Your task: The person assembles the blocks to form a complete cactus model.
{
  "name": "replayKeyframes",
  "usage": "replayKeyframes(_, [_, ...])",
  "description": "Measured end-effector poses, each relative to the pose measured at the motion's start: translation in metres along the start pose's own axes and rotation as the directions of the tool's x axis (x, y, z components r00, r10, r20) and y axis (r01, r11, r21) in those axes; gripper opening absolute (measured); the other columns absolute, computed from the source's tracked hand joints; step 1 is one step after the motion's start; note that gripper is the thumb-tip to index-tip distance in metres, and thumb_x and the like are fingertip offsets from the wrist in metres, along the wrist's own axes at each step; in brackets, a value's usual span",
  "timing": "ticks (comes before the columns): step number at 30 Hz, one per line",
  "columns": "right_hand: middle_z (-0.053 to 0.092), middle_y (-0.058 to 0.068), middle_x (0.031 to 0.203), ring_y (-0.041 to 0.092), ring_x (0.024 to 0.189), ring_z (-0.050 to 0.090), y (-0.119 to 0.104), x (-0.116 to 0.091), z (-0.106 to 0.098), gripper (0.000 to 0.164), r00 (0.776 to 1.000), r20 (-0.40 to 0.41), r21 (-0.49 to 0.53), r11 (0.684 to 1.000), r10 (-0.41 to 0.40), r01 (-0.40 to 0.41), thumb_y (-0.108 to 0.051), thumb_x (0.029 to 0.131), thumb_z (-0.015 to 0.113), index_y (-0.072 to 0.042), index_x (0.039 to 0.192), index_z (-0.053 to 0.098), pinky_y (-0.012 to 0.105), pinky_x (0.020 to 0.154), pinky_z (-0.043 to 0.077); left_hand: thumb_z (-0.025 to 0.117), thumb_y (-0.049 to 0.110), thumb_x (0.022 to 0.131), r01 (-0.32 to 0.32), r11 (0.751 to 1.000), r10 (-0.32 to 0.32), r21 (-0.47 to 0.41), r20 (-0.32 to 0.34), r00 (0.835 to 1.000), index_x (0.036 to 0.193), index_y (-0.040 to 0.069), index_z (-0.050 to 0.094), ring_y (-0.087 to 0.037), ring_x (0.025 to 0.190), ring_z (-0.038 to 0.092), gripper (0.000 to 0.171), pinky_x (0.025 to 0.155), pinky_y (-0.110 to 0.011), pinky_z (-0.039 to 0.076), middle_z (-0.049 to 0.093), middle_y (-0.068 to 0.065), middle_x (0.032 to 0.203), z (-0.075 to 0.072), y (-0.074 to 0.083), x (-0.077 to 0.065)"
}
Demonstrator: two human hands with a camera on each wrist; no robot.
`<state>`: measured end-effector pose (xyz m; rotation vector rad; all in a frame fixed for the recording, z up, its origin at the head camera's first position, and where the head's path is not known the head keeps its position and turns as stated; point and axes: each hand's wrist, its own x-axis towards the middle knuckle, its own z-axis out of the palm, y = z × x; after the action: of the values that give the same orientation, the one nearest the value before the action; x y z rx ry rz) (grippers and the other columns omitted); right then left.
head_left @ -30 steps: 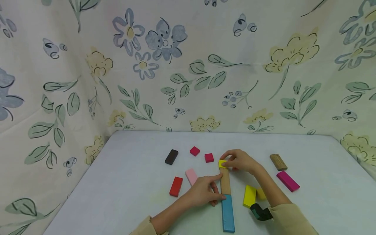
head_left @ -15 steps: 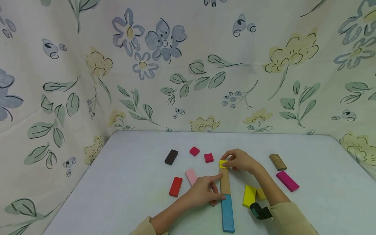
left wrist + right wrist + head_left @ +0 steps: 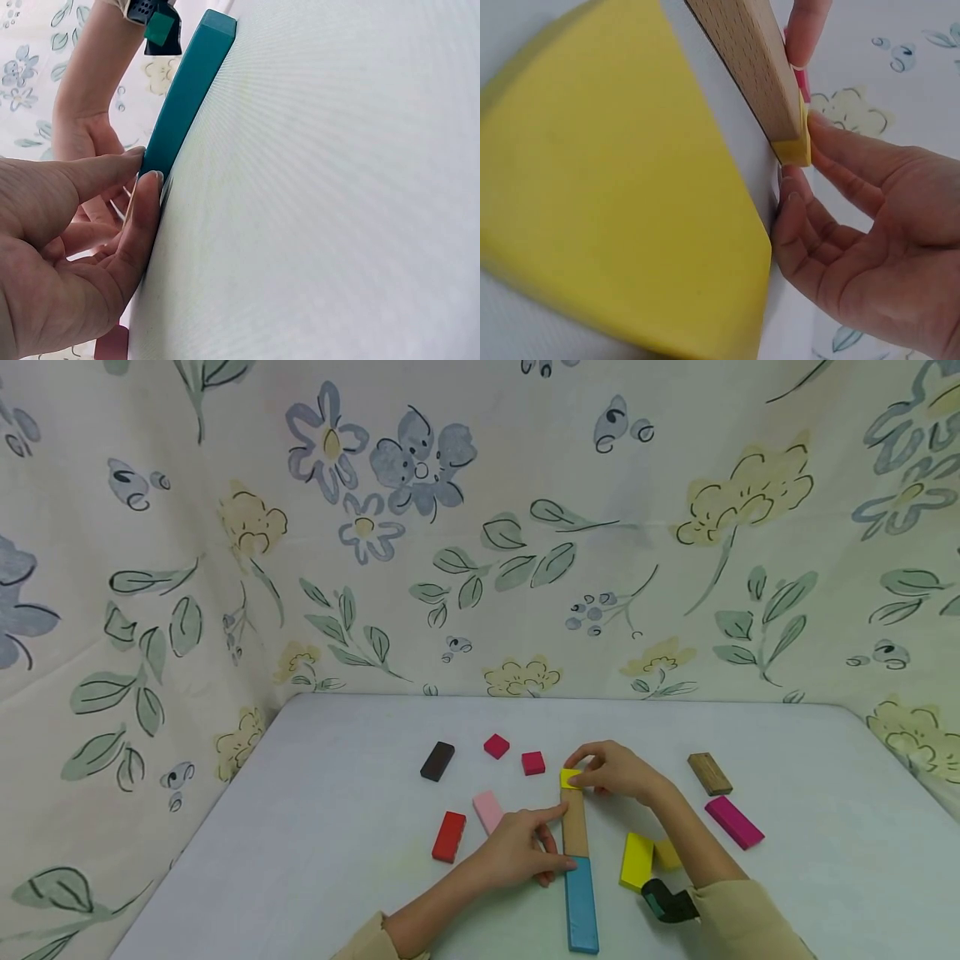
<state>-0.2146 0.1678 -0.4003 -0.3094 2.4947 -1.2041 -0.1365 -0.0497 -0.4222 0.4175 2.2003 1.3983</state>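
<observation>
A blue wooden block, a natural-wood block and a small yellow block lie end to end in a line on the table. My left hand touches the natural block's left side with its extended index finger. Its thumb rests on the near blue block, by the joint. At the far end, my right hand pinches the small yellow block between thumb and fingers. In the right wrist view, this yellow block sits against the natural block's end. My left palm is hidden in the head view.
Left of the line lie a black block, two small red blocks, a red block and a pink block. On the right are yellow blocks, a brown block and a magenta block.
</observation>
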Motion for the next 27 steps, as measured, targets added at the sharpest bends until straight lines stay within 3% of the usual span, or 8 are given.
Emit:
replayKeyframes(9, [0.068, 0.01, 0.099, 0.021, 0.08, 0.061, 0.006, -0.01, -0.006, 0.03, 1.0, -0.022, -0.001, 1.0, -0.018, 0.018, -0.015, 0.098, 0.075, -0.001, 0.124, 0.07, 0.033, 0.077, 0.057, 0.083, 0.014, 0.093, 0.007, 1.0, -0.007, 0.01, -0.009, 1.0, 0.158, 0.014, 0.05, -0.011, 0.057, 0.063, 0.074, 0.057, -0.013, 0.044, 0.064, -0.001, 0.08, 0.0, 0.0, 0.0])
replayKeyframes(17, [0.071, 0.01, 0.104, 0.019, 0.081, 0.065, 0.016, -0.026, -0.01, 0.033, 0.993, -0.089, -0.011, 0.997, -0.076, 0.076, -0.019, 0.099, 0.075, 0.0, 0.126, 0.069, 0.032, 0.076, 0.06, 0.083, 0.015, 0.092, 0.011, 1.0, -0.01, 0.02, -0.016, 1.0, 0.159, 0.015, 0.05, -0.013, 0.058, 0.063, 0.074, 0.055, -0.014, 0.041, 0.063, -0.001, 0.081, 0.0, 0.001, -0.001])
replayKeyframes(27, [0.071, 0.01, 0.105, 0.022, 0.087, 0.067, 0.029, -0.049, -0.014, 0.037, 0.991, -0.056, 0.076, 0.989, -0.122, 0.126, -0.017, 0.099, 0.074, 0.002, 0.13, 0.066, 0.027, 0.075, 0.06, 0.083, 0.015, 0.093, 0.006, 1.0, -0.005, 0.024, -0.012, 1.0, 0.158, 0.013, 0.05, -0.011, 0.057, 0.063, 0.073, 0.056, -0.014, 0.042, 0.063, -0.001, 0.08, 0.0, 0.002, -0.001])
